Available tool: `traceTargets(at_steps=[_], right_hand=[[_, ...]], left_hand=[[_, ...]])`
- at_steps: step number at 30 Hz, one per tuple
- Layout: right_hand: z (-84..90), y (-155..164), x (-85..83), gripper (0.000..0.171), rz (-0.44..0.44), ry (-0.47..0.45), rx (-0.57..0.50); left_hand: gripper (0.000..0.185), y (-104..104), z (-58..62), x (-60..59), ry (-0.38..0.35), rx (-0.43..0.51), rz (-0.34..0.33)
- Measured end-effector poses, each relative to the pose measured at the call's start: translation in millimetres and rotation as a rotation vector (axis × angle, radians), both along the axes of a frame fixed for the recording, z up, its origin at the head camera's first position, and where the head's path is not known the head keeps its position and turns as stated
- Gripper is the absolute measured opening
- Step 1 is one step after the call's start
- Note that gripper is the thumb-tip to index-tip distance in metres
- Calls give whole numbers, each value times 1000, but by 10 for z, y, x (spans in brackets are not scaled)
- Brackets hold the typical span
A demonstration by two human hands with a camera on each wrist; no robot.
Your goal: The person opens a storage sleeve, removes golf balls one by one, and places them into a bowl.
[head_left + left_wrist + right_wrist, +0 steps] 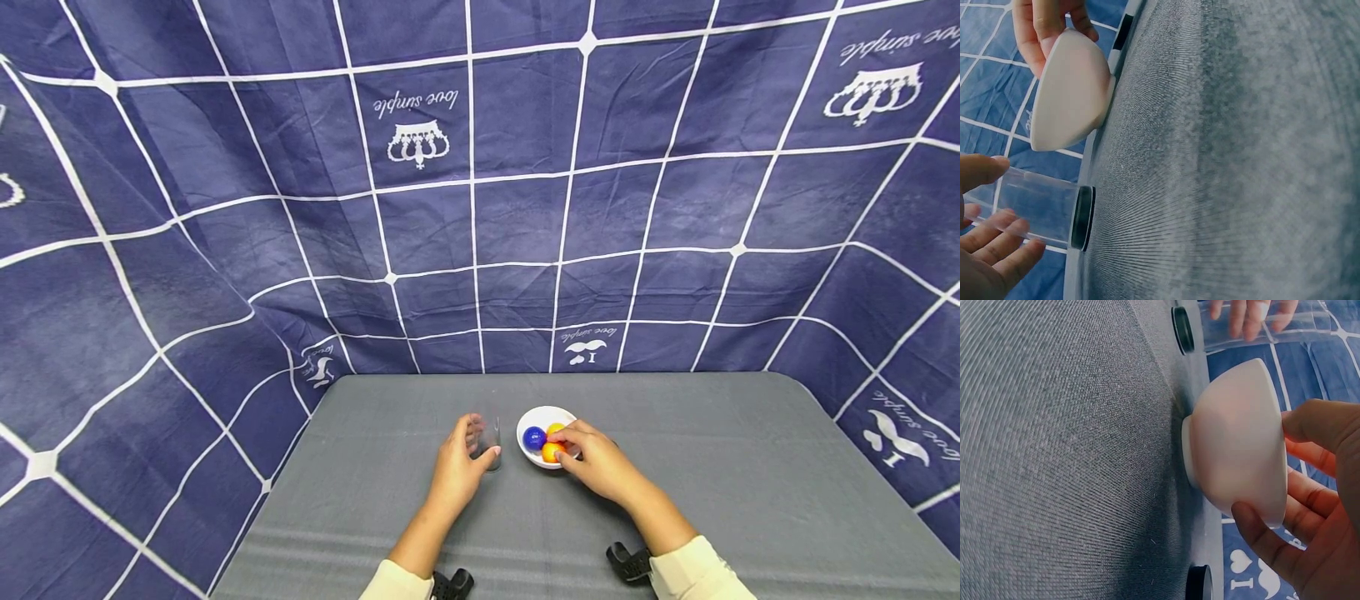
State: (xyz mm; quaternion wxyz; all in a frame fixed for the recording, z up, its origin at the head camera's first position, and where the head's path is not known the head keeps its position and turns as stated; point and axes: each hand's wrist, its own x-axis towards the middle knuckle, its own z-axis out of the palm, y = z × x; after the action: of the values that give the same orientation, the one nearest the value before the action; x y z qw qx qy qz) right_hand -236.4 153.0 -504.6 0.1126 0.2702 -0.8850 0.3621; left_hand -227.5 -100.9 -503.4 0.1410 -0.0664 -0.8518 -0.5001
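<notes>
My left hand (459,462) curls round the clear cup (488,443), thumb and fingers on either side of its wall, while my right hand (600,460) sits at the white bowl (545,414), fingertips pinching the orange ball (552,452) inside it. Judging by that, I am at the pick-up: the ball is gripped but not yet lifted. The next move calls for a clean lift over the rim and a short carry left to the cup's mouth (a narrow opening, so the aim matters). The ball is small, glossy and round, likely to slip. It lies at the bowl's near side, just beside a blue ball (533,437) and a yellow one behind. Bowl and cup stand close together on the grey surface (750,467).
</notes>
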Motion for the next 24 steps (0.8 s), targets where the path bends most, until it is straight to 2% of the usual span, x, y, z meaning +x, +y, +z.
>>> traceTargets(at_steps=[5, 12, 18, 24], right_hand=[[-5, 3, -3, 22, 5, 10, -6], [-23, 20, -15, 21, 22, 36, -77], [12, 35, -12, 21, -16, 23, -173], [109, 56, 17, 16, -52, 18, -220]], left_hand=[[57, -8, -21, -3, -6, -27, -16], [67, -68, -42, 15, -56, 13, -29], [72, -119, 45, 35, -61, 19, 0], [68, -194, 163, 66, -41, 0, -1]])
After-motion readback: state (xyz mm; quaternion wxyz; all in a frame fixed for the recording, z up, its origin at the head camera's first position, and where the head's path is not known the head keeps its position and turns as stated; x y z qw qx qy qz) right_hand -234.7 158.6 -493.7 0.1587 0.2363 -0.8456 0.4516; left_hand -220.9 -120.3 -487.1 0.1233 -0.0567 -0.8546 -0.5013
